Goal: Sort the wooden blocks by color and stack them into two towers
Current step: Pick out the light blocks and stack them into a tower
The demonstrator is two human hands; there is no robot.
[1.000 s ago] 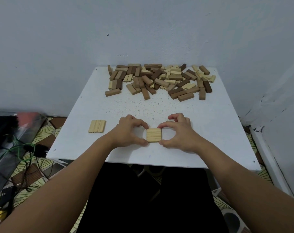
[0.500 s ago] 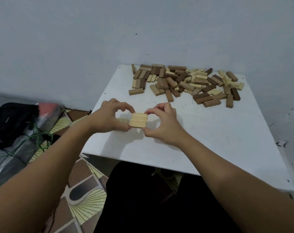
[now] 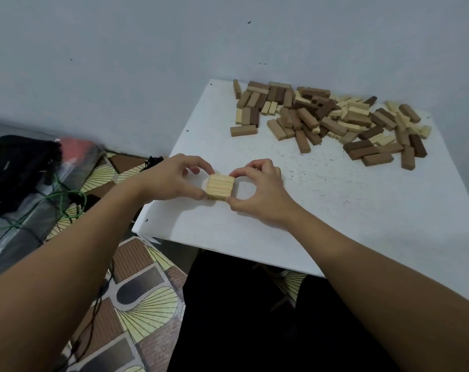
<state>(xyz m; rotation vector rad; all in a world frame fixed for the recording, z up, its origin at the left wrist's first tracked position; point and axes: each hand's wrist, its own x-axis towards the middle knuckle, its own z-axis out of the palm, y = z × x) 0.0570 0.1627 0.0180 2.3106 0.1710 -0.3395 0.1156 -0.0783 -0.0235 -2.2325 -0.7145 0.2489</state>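
From the camera on my head, both my forearms reach in from the bottom corners and meet near the left front part of the white table (image 3: 335,210). My left hand (image 3: 174,178) comes in from the left with the wrist above the table's left edge, forefinger and thumb curled in to pinch the left side of a flat set of pale blocks (image 3: 220,187). My right hand (image 3: 257,191) mirrors it, thumb and forefinger bent onto the right side, the other fingers tucked behind. So both hands have hold of the same set, squeezed between them. It seems to sit on a second pale layer just showing beneath, though my fingers hide most of that and I cannot be sure.

The loose pile of blocks (image 3: 332,119), pale and brown mixed, lies along the far side of the table by the grey wall (image 3: 120,63), well apart from my hands. Between the pile and my hands is bare white tabletop, and more of it stretches to the right. The held blocks are close to the table's left edge and not far from the front one. Below that edge lie a patterned floor (image 3: 136,304), a green cable (image 3: 61,196) and a black bag (image 3: 15,159).
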